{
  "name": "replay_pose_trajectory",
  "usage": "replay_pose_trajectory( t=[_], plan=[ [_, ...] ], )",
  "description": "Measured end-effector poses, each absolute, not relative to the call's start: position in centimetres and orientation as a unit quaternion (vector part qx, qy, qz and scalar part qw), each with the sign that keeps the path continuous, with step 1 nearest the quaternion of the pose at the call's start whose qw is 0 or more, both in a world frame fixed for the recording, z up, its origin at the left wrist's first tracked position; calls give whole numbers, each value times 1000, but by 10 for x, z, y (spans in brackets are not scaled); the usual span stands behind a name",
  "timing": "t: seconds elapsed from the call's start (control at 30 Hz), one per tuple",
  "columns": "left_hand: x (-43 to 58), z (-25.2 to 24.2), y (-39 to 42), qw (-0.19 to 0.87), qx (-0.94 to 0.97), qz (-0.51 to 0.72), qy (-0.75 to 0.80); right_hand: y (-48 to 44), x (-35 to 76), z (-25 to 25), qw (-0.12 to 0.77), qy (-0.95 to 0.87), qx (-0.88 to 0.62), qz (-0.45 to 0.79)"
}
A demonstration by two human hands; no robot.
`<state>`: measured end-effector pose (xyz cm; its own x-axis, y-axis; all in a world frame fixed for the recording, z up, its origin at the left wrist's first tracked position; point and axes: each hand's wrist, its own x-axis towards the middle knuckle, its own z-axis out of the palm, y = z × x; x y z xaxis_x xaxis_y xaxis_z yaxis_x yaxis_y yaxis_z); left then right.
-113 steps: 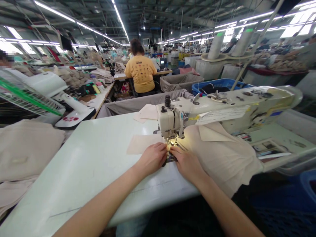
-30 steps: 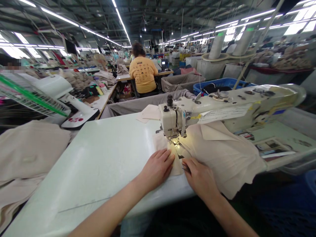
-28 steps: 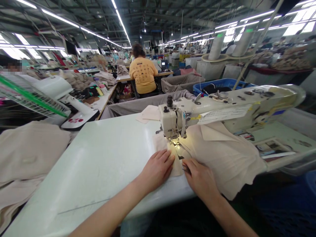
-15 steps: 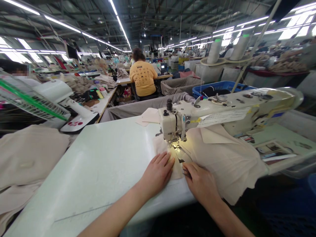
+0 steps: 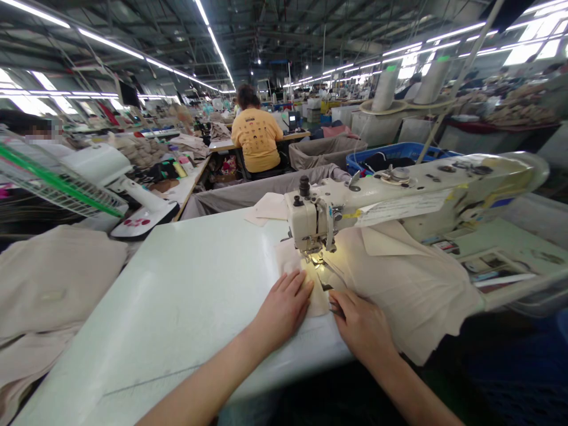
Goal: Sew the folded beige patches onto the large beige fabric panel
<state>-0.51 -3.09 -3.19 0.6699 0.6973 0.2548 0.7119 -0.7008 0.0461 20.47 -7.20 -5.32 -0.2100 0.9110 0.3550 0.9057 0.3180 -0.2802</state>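
The pale cloth piece (image 5: 318, 302), earlier stretching out leftward, now sits farther right and reaches closer to the bench's (image 5: 195, 284) front edge. The left hand (image 5: 286, 299) now spreads on it; the right hand (image 5: 361, 325) has drawn back from the presser foot (image 5: 318, 259), a small dark object (image 5: 337, 308) showing in its curled fingers.

Garment factory, sewing machine (image 5: 373, 195), thread cones (image 5: 384, 92), fabric heaps (image 5: 133, 151)

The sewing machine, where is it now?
In the head view, the sewing machine is right of centre on the pale green table, its needle end beyond the left hand and right hand, with the blue basket behind it.
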Motion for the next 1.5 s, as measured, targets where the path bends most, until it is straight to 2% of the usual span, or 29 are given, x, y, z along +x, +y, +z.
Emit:
replay_pose_trajectory(
  t=[0.23,0.37,0.43,0.57,0.67,0.77,0.93,1.0,1.17,1.23,1.33,1.4,1.5],
  plan=[
    [-24,-9,-50,33,-906,-102,-410,-72,207,-57,241,-786,-570,2],
    [-25,3,-60,4,-898,-30,-439,-71,207,-60,244,-784,-571,5],
    [-26,0,-47,23,-880,-11,-475,-71,205,-58,239,-780,-578,18],
    [-32,-22,-3,100,-841,-85,-524,-73,206,-44,238,-779,-575,75],
    [-35,-37,16,95,-840,-133,-517,-73,223,-29,285,-770,-565,78],
    [-39,-44,16,82,-851,-151,-496,-71,255,-13,310,-748,-586,30],
    [-42,-44,13,68,-854,-153,-492,-63,299,1,163,-796,-583,-4],
    [-41,-41,14,67,-855,-147,-492,-58,306,-1,133,-810,-571,-10],
    [-29,-22,1,88,-862,-102,-489,-46,308,-4,197,-799,-569,-7],
    [-17,-11,-12,86,-874,-113,-464,-49,302,2,226,-790,-569,-17],
    [3,4,-30,77,-900,-208,-374,-65,279,15,229,-819,-525,-32],
    [13,10,-37,28,-931,-220,-290,-80,259,23,196,-860,-472,14],
    [17,10,-41,-85,-962,-171,-196,-98,233,25,181,-884,-424,76]
  ],
)
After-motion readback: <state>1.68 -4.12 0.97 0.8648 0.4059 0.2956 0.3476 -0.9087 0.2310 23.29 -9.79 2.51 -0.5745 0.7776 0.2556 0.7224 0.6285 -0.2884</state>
